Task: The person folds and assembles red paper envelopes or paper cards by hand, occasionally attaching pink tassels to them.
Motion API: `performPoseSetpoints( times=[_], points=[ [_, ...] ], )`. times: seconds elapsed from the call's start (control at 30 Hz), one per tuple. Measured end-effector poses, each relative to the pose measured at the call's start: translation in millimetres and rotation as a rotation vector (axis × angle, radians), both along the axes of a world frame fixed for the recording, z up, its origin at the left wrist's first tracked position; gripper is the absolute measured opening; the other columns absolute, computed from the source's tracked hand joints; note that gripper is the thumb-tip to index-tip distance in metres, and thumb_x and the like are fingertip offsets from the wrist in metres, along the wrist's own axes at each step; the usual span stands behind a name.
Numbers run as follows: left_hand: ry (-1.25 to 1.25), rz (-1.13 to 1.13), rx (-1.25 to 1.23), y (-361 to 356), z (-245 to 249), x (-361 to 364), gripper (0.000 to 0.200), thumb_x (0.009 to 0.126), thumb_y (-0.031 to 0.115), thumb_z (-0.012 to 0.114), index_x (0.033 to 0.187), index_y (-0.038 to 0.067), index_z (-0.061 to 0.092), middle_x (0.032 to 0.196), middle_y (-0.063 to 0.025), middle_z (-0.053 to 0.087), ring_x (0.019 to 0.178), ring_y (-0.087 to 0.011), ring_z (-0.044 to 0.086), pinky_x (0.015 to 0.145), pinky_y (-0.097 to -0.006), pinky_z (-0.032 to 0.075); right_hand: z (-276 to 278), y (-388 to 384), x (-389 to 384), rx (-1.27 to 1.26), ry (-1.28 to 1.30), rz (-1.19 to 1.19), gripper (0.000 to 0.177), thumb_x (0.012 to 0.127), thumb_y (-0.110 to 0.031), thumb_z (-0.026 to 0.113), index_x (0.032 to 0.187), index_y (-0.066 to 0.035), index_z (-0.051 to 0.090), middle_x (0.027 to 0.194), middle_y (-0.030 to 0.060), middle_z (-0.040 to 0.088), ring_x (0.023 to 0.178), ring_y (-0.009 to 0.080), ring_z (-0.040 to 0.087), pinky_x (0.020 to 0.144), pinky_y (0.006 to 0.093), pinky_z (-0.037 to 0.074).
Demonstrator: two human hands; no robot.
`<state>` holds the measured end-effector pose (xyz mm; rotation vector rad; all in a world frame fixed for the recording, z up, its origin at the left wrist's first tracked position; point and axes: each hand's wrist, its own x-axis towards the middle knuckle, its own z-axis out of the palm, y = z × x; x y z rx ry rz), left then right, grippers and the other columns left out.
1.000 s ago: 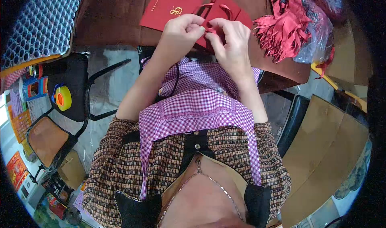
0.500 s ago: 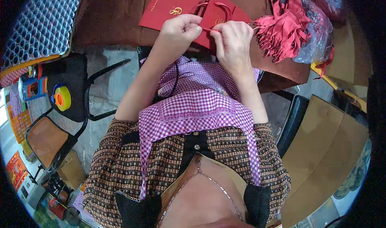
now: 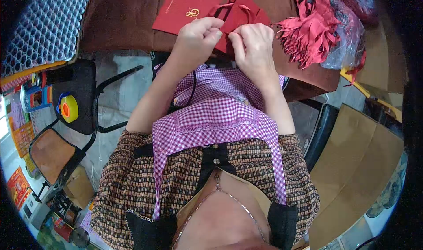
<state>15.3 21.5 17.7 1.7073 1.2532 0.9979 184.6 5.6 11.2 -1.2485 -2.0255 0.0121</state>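
Observation:
A red paper bag with gold lettering partly covered lies in front of me, its ribbon handle looped on top. My left hand is closed in a pinch at the bag's left side, thumb against the fingers. My right hand pinches at the bag's near edge, knuckles up. The thin red ribbon between them is almost wholly hidden by the fingers. Under the left hand's far side rests another flat red bag with a gold logo.
A bundle of red ribbons lies on the brown tablecloth at right, beside clear plastic wrapping. A tray of round tubes is at far left. Below it stands a chair near a yellow tape roll. Cardboard leans at right.
Both hands have shifted slightly, and the red strip seen between the fingertips earlier is now hidden. The bag and its handle have moved a little under the hands.

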Motion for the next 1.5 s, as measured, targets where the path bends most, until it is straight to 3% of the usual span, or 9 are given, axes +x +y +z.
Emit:
performPoseSetpoints(
  times=[0.27, 0.5, 0.6, 0.73, 1.0, 1.13, 1.2, 1.27, 1.5],
  points=[
    [0.072, 0.042, 0.07, -4.0, -5.2, 5.6, 0.021, 0.079, 0.008, 0.059, 0.097, -0.002, 0.065, 0.087, -0.0184, 0.065, 0.079, -0.0283, 0.065, 0.073, -0.0365, 0.052, 10.8, -4.6, -5.5, -0.046, -0.042, -0.042, 0.012, 0.076, -0.012, 0.066, 0.073, -0.005, 0.056, 0.071, 0.0075, 0.056, 0.071, 0.0263, 0.052, 0.073, 0.0389, 0.037],
    [0.274, 0.062, 0.436, -7.4, 3.1, 17.4, 0.017, 0.078, 0.002, 0.058, 0.093, -0.001, 0.065, 0.085, -0.0153, 0.065, 0.081, -0.0294, 0.063, 0.074, -0.0363, 0.051, 11.9, -7.6, -14.4, 0.026, -0.076, -0.098, 0.013, 0.075, -0.012, 0.065, 0.071, -0.006, 0.054, 0.065, 0.0084, 0.052, 0.067, 0.0294, 0.05, 0.071, 0.0402, 0.037],
    [0.291, 0.05, 0.453, -10.7, 5.2, 20.1, 0.015, 0.077, 0.001, 0.057, 0.089, -0.001, 0.065, 0.084, -0.0149, 0.064, 0.08, -0.0308, 0.061, 0.074, -0.038, 0.05, 8.6, -7.7, -10.8, -0.049, -0.027, -0.105, 0.014, 0.076, -0.012, 0.065, 0.071, -0.002, 0.056, 0.065, 0.0104, 0.055, 0.065, 0.0283, 0.053, 0.067, 0.0394, 0.04],
    [0.307, 0.06, 0.494, -13.5, 4.3, 22.8, 0.012, 0.076, 0.0, 0.057, 0.086, -0.001, 0.064, 0.082, -0.0144, 0.063, 0.079, -0.0311, 0.059, 0.072, -0.0388, 0.049, 5.7, -7.3, -7.6, -0.509, 0.41, -0.134, 0.016, 0.08, -0.013, 0.062, 0.075, 0.002, 0.06, 0.07, 0.0153, 0.062, 0.065, 0.0232, 0.06, 0.058, 0.0345, 0.046],
    [0.294, 0.056, 0.498, -13.8, 5.1, 19.6, 0.012, 0.076, 0.0, 0.058, 0.085, -0.001, 0.064, 0.081, -0.0141, 0.063, 0.078, -0.0313, 0.059, 0.072, -0.039, 0.049, -4.2, -12.2, -18.6, 0.068, 0.081, -0.127, 0.016, 0.076, -0.011, 0.066, 0.071, -0.003, 0.053, 0.067, 0.0117, 0.055, 0.067, 0.0285, 0.052, 0.069, 0.0381, 0.038],
    [0.243, 0.055, 0.499, -15.3, -2.0, 18.1, 0.011, 0.077, 0.001, 0.057, 0.086, 0.0, 0.064, 0.082, -0.0147, 0.064, 0.078, -0.0316, 0.06, 0.071, -0.0396, 0.049, -9.0, -9.2, -18.6, -0.169, 0.292, -0.094, 0.015, 0.077, -0.014, 0.062, 0.071, -0.001, 0.057, 0.068, 0.0131, 0.059, 0.069, 0.0308, 0.055, 0.07, 0.0414, 0.04],
    [0.305, 0.032, 0.501, -15.5, -0.8, 16.3, 0.012, 0.078, 0.002, 0.058, 0.088, -0.001, 0.065, 0.085, -0.015, 0.065, 0.08, -0.0309, 0.062, 0.073, -0.0377, 0.05, -3.2, -7.0, -15.7, -0.619, 0.573, -0.094, 0.016, 0.078, -0.017, 0.063, 0.073, -0.002, 0.061, 0.07, 0.0139, 0.062, 0.071, 0.0298, 0.058, 0.071, 0.0404, 0.042],
    [0.28, 0.043, 0.448, -12.5, -3.4, 12.6, 0.016, 0.08, 0.004, 0.06, 0.094, -0.001, 0.065, 0.088, -0.0155, 0.066, 0.084, -0.0294, 0.063, 0.075, -0.0346, 0.051, -12.4, -4.1, -10.9, -0.553, 0.535, -0.073, 0.017, 0.078, -0.016, 0.065, 0.081, 0.0, 0.063, 0.072, 0.0125, 0.063, 0.069, 0.0252, 0.06, 0.064, 0.0371, 0.046],
    [0.265, -0.174, 0.216, 5.5, 0.7, -12.6, 0.02, 0.083, 0.006, 0.06, 0.101, 0.001, 0.066, 0.089, -0.014, 0.066, 0.088, -0.025, 0.063, 0.08, -0.0321, 0.049, -13.3, -2.6, -6.0, -0.231, 0.234, -0.016, 0.013, 0.078, -0.019, 0.065, 0.079, -0.005, 0.065, 0.075, 0.0075, 0.063, 0.076, 0.0244, 0.058, 0.075, 0.035, 0.042]
  ],
)
